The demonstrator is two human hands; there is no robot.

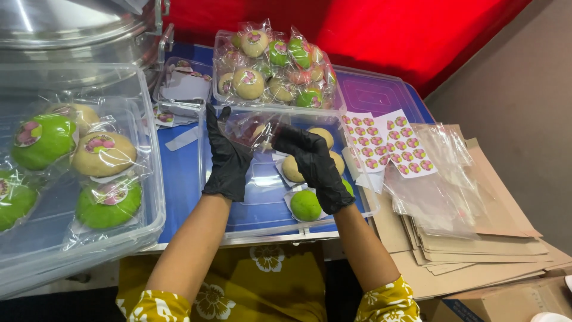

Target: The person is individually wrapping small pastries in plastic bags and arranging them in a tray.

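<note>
Centrally, gloved hands, clear bag, sticker sheets

Sticker sheets, clear bags, cardboard stack, steel pot, red cloth

Bright even overhead light, glare on plastic bags & steel pot, slight wide-angle edge distortion.
</note>
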